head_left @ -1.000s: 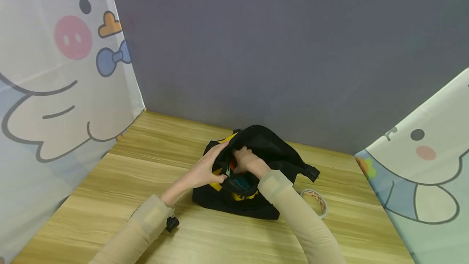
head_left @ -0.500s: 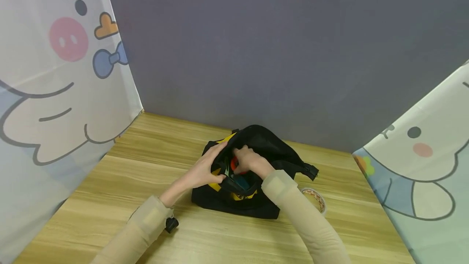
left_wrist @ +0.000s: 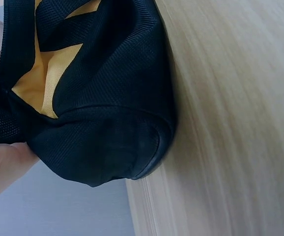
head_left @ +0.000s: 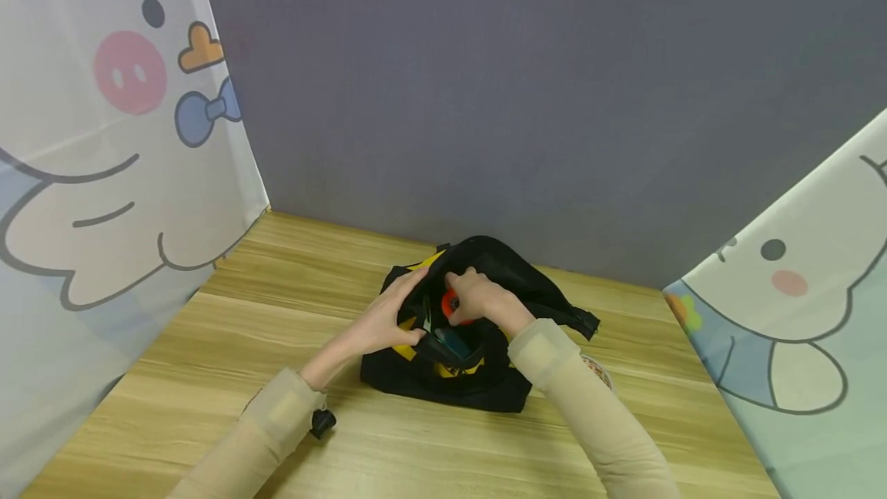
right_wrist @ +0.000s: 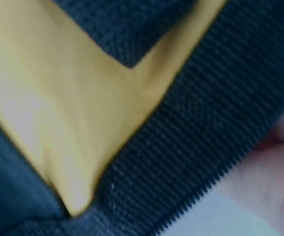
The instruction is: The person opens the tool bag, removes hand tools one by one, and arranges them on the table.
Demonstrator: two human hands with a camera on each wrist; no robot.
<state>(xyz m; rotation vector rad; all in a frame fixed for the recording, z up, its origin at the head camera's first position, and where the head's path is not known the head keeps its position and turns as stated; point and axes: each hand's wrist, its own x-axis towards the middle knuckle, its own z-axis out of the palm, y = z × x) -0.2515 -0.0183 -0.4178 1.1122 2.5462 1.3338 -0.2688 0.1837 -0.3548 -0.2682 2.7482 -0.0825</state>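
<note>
A black and yellow tool bag [head_left: 443, 393] stands on the table with its zipped mouth spread wide. My left hand [head_left: 377, 326] grips the left side of that mouth; in the left wrist view, fingers and thumb close on the edge of the bag [left_wrist: 112, 113]. Inside the opening, my right hand [head_left: 481, 300] holds a red ring [head_left: 448, 305] that looks like a roll of tape. Below it in the bag lies a teal object [head_left: 453, 342]. The zipper edge [right_wrist: 196, 128] fills much of the right wrist view, hiding most of the right hand [right_wrist: 265, 182].
A roll of tape [head_left: 600, 370] lies on the wooden table [head_left: 277, 291] right of the bag, partly behind the right sleeve. A grey wall [head_left: 443, 98] rises behind the bag. Cartoon-printed sheets [head_left: 138, 214] close off both sides. A black device [head_left: 323, 423] sits at my left wrist.
My right hand has risen slightly and shifted right inside the bag's mouth, and the red roll of tape shows more with it. The left hand keeps its hold on the bag.
</note>
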